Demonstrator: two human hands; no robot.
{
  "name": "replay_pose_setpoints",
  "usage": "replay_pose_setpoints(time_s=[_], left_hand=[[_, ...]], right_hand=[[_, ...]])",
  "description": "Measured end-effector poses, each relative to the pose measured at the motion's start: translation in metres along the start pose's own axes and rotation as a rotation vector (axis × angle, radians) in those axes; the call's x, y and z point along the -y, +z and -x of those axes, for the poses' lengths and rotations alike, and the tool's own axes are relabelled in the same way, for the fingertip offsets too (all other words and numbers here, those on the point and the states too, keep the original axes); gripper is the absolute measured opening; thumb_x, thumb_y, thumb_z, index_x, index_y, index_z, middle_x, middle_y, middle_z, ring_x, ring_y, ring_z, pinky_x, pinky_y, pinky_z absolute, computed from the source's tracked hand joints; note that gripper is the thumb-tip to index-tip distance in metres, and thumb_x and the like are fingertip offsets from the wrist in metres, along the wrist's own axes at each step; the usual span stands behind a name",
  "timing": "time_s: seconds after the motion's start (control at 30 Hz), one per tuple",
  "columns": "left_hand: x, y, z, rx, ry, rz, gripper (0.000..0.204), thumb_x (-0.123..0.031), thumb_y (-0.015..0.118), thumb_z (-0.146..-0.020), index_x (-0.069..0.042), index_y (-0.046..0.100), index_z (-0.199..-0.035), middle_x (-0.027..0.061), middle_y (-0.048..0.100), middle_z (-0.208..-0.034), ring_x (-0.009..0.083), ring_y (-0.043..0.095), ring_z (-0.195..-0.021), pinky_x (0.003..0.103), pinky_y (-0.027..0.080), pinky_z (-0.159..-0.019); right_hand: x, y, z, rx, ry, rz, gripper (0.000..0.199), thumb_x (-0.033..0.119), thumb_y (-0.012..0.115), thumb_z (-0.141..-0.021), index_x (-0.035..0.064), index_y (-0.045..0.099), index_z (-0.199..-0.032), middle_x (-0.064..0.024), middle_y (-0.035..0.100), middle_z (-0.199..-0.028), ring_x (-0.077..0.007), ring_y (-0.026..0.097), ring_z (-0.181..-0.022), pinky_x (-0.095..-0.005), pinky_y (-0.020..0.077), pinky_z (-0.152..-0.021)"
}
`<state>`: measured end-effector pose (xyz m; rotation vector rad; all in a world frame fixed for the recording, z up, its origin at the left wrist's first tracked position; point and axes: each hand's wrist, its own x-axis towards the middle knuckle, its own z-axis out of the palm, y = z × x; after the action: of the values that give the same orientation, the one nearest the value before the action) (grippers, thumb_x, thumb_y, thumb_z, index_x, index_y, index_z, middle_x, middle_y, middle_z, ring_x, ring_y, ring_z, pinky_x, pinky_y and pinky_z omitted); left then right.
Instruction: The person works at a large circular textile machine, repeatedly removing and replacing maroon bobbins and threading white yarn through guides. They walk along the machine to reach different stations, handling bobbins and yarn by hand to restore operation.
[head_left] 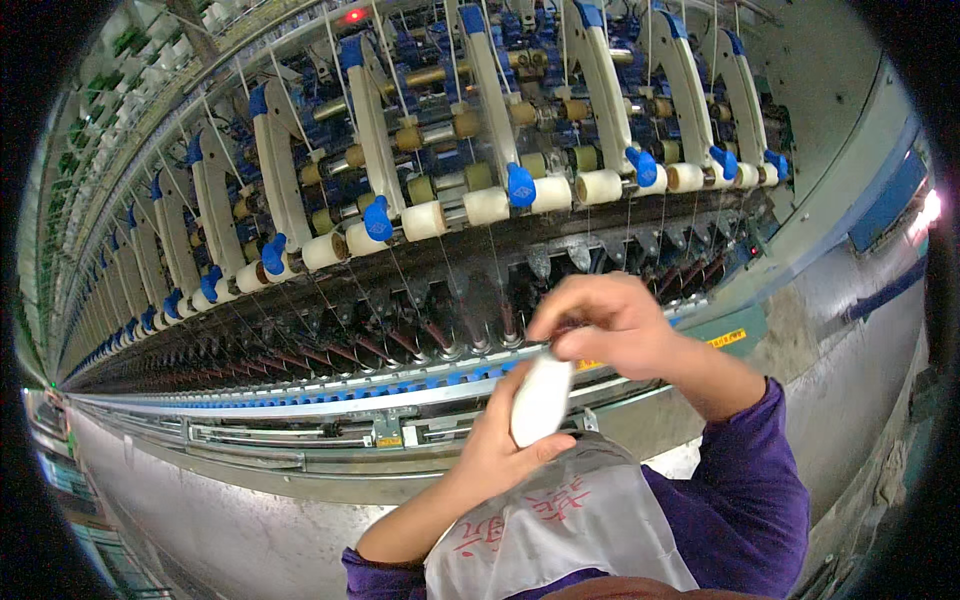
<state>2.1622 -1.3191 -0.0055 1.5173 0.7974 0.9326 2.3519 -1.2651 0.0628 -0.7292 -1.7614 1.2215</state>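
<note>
A white yarn bobbin [543,400] stands tilted in my left hand [500,428], whose fingers and thumb wrap round it in front of my apron. My right hand [612,325] is just above the bobbin's upper end. Its thumb and fingertips are brought together there, slightly blurred; what they pinch, if anything, is too small to make out. Behind both hands runs the spinning frame's row of spindles [440,335], with thin yarns coming down to them from white rollers [487,206].
Arms with blue levers [521,185] line the spinning frame above the rollers. A blue-edged rail [350,388] runs along its lower front, over a metal ledge. The grey machine end [840,130] stands at right. A red lamp [354,16] glows at the top. Smooth floor [250,510] lies below.
</note>
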Motion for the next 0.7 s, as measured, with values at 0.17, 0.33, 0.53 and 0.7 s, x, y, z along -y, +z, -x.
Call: replay_pose_setpoints(time_s=[0.17, 0.33, 0.53, 0.7], left_hand=[[0.032, -0.018, 0.018, -0.355, -0.091, 0.272, 0.055, -0.003, 0.071, -0.072, -0.002, 0.04, -0.118, 0.0055, 0.058, -0.089, 0.0127, 0.058, -0.08, 0.027, 0.049, -0.07], [0.064, -0.044, 0.055, -0.534, -0.287, 0.089, 0.047, -0.005, 0.066, -0.074, 0.0, 0.042, -0.114, 0.0075, 0.055, -0.085, 0.0166, 0.057, -0.071, 0.03, 0.05, -0.064], [0.086, -0.036, 0.097, -0.706, -0.419, 0.061, 0.038, -0.009, 0.069, -0.074, -0.001, 0.046, -0.103, 0.0057, 0.055, -0.08, 0.0141, 0.056, -0.067, 0.029, 0.049, -0.06], [0.101, -0.032, 0.111, -0.766, -0.484, 0.006, 0.036, -0.013, 0.072, -0.074, -0.002, 0.048, -0.099, 0.0055, 0.055, -0.078, 0.0137, 0.056, -0.067, 0.029, 0.048, -0.059]], right_hand=[[0.001, -0.072, -0.097, -0.123, -0.315, 0.551, 0.026, 0.028, 0.055, -0.087, 0.0047, 0.065, -0.089, -0.0086, 0.066, -0.075, -0.0175, 0.064, -0.072, -0.0329, 0.0493, -0.063], [-0.019, -0.174, -0.245, -0.424, -0.06, 1.441, 0.026, 0.016, 0.047, -0.089, 0.007, 0.06, -0.11, -0.0151, 0.064, -0.097, -0.0308, 0.061, -0.087, -0.0435, 0.0494, -0.078], [-0.051, -0.202, -0.299, -0.212, 0.124, 1.66, 0.033, 0.008, 0.053, -0.077, 0.0102, 0.061, -0.109, -0.0157, 0.062, -0.106, -0.0334, 0.06, -0.098, -0.0456, 0.0492, -0.081], [-0.053, -0.202, -0.294, -0.134, 0.111, 1.68, 0.032, 0.007, 0.051, -0.079, 0.0085, 0.06, -0.11, -0.0167, 0.062, -0.106, -0.034, 0.06, -0.096, -0.0459, 0.0491, -0.08]])
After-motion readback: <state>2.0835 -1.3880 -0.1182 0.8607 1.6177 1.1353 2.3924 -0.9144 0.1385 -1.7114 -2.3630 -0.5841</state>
